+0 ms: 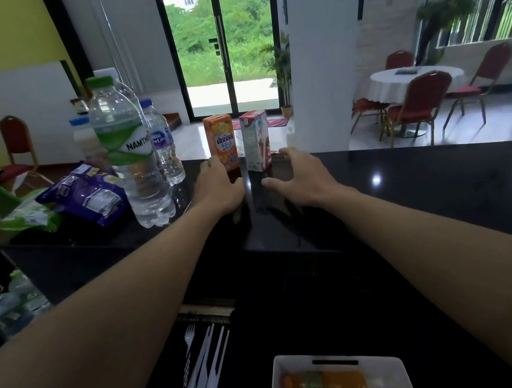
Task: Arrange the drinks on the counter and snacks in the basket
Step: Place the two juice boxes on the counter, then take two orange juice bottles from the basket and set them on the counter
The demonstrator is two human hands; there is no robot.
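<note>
L hand [218, 188] touches orange carton [221, 142]; R hand [299, 177] spread just beside red carton [255, 140], both cartons upright on counter [414, 188].

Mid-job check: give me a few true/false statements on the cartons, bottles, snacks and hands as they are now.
1. The orange carton and the red-and-white carton both stand upright on the black counter. True.
2. The orange carton stands to the right of the red-and-white one. False: it stands to its left.
3. The green-capped water bottle lies on its side. False: it stands upright.
4. The right hand is open and holds nothing. True.
5. The white basket holds the snack bags. False: orange bottles lie in it, and the purple snack bag lies left of the water bottle.
</note>
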